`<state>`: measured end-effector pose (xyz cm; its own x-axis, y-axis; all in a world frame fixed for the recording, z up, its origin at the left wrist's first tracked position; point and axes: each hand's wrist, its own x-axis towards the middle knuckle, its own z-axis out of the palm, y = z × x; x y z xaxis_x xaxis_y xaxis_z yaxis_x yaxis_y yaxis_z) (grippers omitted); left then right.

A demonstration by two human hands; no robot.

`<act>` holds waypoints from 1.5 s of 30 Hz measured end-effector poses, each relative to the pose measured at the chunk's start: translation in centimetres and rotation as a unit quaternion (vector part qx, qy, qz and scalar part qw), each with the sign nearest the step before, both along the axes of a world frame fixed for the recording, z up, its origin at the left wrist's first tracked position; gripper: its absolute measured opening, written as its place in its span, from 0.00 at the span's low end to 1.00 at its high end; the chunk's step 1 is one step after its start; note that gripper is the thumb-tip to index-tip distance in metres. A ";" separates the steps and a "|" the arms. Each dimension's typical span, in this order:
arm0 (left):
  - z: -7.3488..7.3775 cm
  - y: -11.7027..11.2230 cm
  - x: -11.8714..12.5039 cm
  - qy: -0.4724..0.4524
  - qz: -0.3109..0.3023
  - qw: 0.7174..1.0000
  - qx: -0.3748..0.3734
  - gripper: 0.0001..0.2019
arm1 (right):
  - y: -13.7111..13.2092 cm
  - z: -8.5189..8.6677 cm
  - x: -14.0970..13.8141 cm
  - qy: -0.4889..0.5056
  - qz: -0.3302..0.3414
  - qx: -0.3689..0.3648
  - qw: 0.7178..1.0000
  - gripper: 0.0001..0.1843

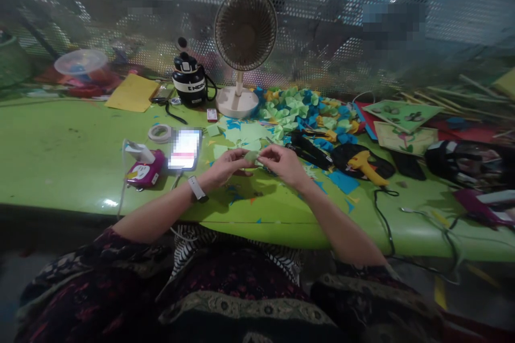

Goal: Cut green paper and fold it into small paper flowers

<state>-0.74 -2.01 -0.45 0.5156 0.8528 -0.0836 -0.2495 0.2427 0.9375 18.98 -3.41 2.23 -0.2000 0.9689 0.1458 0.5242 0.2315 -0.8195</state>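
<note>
My left hand [230,167], with a watch [196,188] on its wrist, pinches a small piece of light green paper [251,156] from the left. On the other side of that piece, the fingertips of my right hand [284,165] are closed at its edge. Both hands are over the green table, close together. Behind them lie flat light green paper sheets [251,133]. Farther back is a heap of folded paper pieces [295,110] in green, blue and yellow. Small paper scraps are scattered beneath and around my hands.
A white fan [238,102] stands behind, beside a black jug [192,86]. To the left are a lit phone [185,150], a tape roll [160,133] and a purple pouch [147,170]. At right lie a yellow glue gun [367,167], a blue paper [344,181] and cables.
</note>
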 end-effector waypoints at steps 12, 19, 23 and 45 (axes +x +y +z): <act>-0.4 0.4 0.3 0.003 0.060 0.998 -0.019 0.11 | 0.1 0.2 0.0 0.004 -0.083 0.012 0.996 0.22; -0.4 0.3 0.3 0.005 0.064 0.998 -0.008 0.10 | 0.2 -0.2 -0.1 0.034 0.032 -0.086 0.995 0.23; -0.3 0.4 0.1 0.012 0.052 0.999 -0.007 0.11 | 0.3 -0.2 -0.1 0.078 0.032 -0.110 0.990 0.24; 1.2 0.5 -0.7 0.072 0.008 0.997 -0.040 0.12 | 0.6 -0.5 0.1 0.109 0.053 -0.125 0.985 0.27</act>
<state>-1.44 -1.50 0.79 0.4804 0.8481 -0.2234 -0.1186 0.3152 0.9416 19.10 -2.76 1.69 -0.2916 0.9555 -0.0435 0.3136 0.0525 -0.9481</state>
